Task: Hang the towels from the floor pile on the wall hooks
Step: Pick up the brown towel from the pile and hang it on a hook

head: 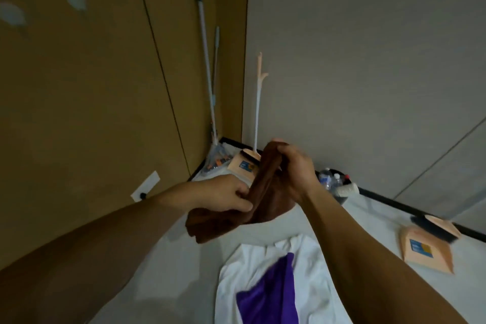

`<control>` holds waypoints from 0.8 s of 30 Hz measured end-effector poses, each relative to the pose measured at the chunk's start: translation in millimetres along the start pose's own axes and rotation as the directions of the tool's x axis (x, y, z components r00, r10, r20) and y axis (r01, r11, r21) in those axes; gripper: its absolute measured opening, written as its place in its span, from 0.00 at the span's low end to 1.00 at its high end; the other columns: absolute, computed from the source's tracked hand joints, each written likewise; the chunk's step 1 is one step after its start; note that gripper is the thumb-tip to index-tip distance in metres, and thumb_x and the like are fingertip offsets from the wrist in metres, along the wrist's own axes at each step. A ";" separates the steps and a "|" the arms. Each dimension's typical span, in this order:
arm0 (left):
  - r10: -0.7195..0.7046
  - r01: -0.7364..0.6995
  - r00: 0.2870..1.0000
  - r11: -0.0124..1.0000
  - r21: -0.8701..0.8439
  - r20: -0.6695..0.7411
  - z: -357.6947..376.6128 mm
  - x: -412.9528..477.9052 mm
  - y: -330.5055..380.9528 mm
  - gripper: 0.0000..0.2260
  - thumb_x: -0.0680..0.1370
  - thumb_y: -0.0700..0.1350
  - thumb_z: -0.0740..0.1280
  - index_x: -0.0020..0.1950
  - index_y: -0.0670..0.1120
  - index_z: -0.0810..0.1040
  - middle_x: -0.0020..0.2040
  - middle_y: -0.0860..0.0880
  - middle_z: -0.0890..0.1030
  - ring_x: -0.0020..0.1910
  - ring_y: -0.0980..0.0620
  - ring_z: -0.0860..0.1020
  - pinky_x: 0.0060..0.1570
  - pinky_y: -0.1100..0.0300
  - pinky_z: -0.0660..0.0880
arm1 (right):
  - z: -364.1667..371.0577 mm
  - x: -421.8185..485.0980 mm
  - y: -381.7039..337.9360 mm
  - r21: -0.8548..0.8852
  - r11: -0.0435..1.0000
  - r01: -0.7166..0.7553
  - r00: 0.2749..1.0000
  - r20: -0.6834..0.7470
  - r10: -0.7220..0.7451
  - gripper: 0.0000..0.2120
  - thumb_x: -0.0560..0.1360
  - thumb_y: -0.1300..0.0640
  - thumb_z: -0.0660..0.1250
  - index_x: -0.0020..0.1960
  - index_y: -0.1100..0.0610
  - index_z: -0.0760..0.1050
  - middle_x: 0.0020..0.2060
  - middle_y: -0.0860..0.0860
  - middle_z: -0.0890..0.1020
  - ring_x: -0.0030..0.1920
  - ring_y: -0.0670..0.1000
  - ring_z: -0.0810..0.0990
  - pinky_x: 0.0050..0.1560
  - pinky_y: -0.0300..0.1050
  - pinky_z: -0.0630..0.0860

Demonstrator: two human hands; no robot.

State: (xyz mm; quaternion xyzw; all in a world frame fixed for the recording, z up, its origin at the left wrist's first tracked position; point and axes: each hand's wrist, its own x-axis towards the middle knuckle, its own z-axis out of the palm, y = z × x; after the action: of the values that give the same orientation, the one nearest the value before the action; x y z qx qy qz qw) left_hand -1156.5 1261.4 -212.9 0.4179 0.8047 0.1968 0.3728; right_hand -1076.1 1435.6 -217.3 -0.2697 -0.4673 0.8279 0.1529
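Head view: left hand (231, 196), right hand (294, 166) grip brown towel (265, 192).

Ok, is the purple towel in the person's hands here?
No, the left hand and right hand both grip the brown towel, while the purple towel lies on the white towel below.

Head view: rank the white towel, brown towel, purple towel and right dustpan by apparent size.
1. white towel, though partly covered and cut off.
2. brown towel, bunched up.
3. purple towel and right dustpan: too close to rank; the towel runs out of frame.
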 end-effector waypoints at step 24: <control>-0.265 0.078 0.854 0.916 -0.393 -0.448 18.2 -214.2 49.4 0.25 0.61 0.57 0.80 0.55 0.55 0.80 0.51 0.58 0.84 0.52 0.58 0.82 0.53 0.64 0.77 | 116.0 -146.9 -119.7 -0.168 0.923 0.346 0.649 0.753 -0.106 0.03 0.75 0.64 0.68 0.47 0.57 0.79 0.40 0.51 0.83 0.40 0.47 0.81 0.41 0.41 0.77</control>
State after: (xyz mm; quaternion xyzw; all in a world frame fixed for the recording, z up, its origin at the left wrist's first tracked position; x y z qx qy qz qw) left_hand -1036.8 1114.3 -100.3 0.2036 0.8574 0.4061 0.2419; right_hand -1025.7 1343.0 -21.7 0.1253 -0.6381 0.7595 0.0143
